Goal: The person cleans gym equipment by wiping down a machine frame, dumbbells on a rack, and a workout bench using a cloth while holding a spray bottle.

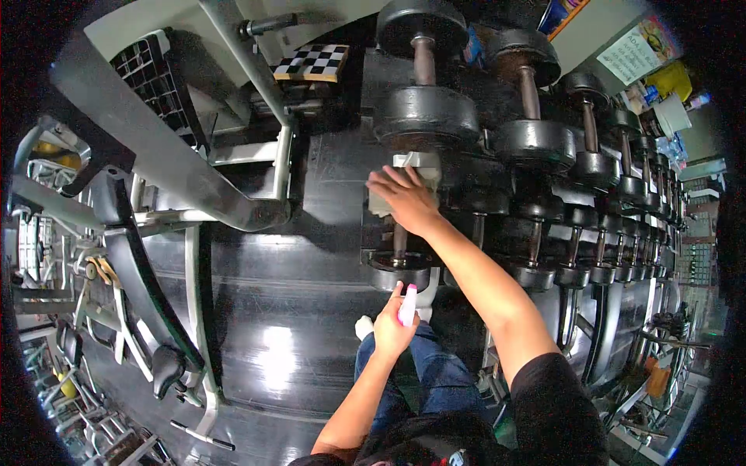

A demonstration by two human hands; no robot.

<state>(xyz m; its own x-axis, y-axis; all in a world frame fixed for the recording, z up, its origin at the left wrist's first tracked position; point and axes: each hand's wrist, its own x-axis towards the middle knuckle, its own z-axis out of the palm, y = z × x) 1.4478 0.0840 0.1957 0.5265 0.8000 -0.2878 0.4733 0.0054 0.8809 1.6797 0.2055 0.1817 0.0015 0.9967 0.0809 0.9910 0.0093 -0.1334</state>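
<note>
- Head view: the right hand (406, 203) lies palm down over the far end of a round-headed black dumbbell (399, 247) at the left end of the lower row. Its fingers are spread wide and nearly straight, curled around nothing that shows; the palm side is hidden.
- Under and just beside those fingers shows a pale cloth (378, 206), mostly covered; whether they pinch it, I cannot tell.
- The dumbbell's long axis runs from beneath the right palm back toward the wearer, so its bare handle and near head lie on the wearer's side of the right fingers. The far head is hidden.
- The left hand (395, 328) is the closer one to the near head. Its fingers are wrapped around a pink-and-white bottle (407, 305), probably a sprayer, with the index finger reaching forward. The near head is just ahead of that fingertip; contact is unclear.
- Beyond the right fingertips sits a larger upper-row dumbbell (424, 62), its axis roughly parallel. To the right of the right hand, more lower-row dumbbells (536, 242) stand side by side, handles aligned much the same way.
</note>
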